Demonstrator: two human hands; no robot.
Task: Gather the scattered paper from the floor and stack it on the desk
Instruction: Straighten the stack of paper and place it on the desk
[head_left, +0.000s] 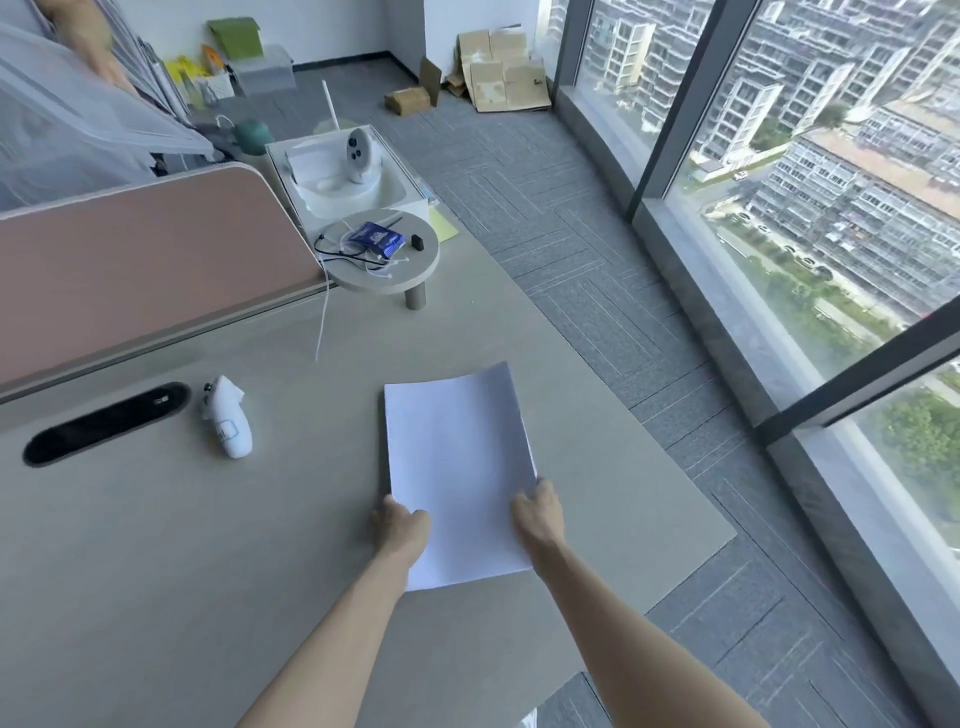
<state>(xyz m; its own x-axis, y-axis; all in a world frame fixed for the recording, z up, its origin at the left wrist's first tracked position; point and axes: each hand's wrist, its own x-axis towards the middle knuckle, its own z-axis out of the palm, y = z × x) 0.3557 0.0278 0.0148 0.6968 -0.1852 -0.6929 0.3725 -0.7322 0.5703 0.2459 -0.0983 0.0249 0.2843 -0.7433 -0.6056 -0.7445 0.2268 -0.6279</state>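
Note:
A stack of white paper (457, 467) lies on the grey desk (208, 545), near its right edge, with the far end curling up a little. My left hand (400, 527) grips the stack's left side near the bottom. My right hand (537, 512) grips its right side, fingers curled over the edge. Both arms reach in from the bottom of the view. No loose paper shows on the grey carpet (597, 291) beside the desk.
A white handheld controller (231, 421) lies left of the paper, beside a dark cable slot (104, 423). A pink divider (150, 260) backs the desk. A small round shelf (384, 252) holds cables and a blue packet. Behind it is a white box (348, 171). Windows run along the right. Another person's hand (104, 57) shows at top left.

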